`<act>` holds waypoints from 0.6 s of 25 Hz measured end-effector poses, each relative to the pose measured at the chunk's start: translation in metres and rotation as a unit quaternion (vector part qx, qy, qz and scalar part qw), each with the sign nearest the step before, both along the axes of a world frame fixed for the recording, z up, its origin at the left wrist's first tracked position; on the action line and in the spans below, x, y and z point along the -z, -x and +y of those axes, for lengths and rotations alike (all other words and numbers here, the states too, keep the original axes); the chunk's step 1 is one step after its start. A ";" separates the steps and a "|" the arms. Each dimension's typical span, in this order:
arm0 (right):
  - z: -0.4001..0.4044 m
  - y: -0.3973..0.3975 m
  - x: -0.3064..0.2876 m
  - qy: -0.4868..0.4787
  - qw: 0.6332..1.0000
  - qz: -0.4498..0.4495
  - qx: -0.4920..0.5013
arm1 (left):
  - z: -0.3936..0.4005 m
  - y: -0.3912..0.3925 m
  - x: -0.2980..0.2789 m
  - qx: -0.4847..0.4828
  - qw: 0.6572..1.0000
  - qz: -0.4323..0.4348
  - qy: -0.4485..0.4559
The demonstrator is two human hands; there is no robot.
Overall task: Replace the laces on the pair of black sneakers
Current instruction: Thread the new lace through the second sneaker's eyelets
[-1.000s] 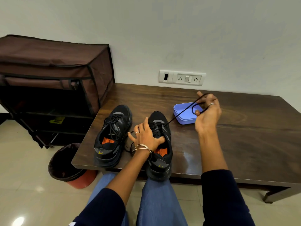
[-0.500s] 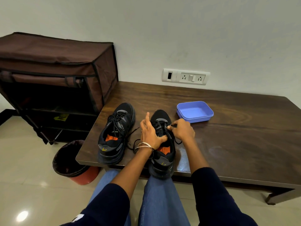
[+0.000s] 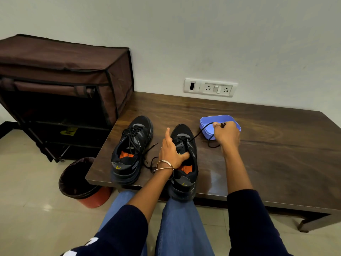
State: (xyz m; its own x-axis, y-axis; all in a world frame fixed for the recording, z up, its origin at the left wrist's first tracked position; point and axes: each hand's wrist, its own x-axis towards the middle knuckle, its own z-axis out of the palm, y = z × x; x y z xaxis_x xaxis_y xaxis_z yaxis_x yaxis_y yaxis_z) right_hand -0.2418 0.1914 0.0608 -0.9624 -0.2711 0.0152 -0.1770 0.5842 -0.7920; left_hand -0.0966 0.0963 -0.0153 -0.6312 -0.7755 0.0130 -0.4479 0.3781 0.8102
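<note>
Two black sneakers with orange insoles stand on the wooden table [image 3: 267, 163]. The left sneaker [image 3: 132, 148] is fully laced and its lace ends trail on the table. My left hand [image 3: 171, 151] grips the tongue and opening of the right sneaker [image 3: 184, 163], thumb inside, index finger pointing up. My right hand [image 3: 226, 134] pinches a black lace [image 3: 200, 131] that runs taut from the right sneaker's eyelets up to my fingers, over the blue tray [image 3: 232, 120]. A loop of lace hangs below that hand onto the table.
A brown fabric shoe rack [image 3: 60, 85] stands left of the table. A red bin with a dark liner [image 3: 81, 183] sits on the floor by the table's front left corner. A white socket panel [image 3: 210, 87] is on the wall. My knees are under the front edge.
My right hand went from the right sneaker's eyelets out to the right, drawing the black lace taut over the blue tray. My left hand stays on the sneaker.
</note>
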 end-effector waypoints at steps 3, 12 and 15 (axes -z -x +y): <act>0.004 -0.003 -0.005 -0.178 0.984 -0.007 -0.017 | 0.003 -0.003 -0.005 -0.006 0.986 -0.122 0.117; -0.016 -0.030 -0.009 0.045 0.979 -0.021 -0.199 | -0.001 -0.006 -0.010 0.063 0.975 -0.157 0.144; -0.028 -0.040 0.019 0.024 0.984 0.010 -0.179 | -0.003 -0.006 -0.016 0.058 0.977 -0.148 0.140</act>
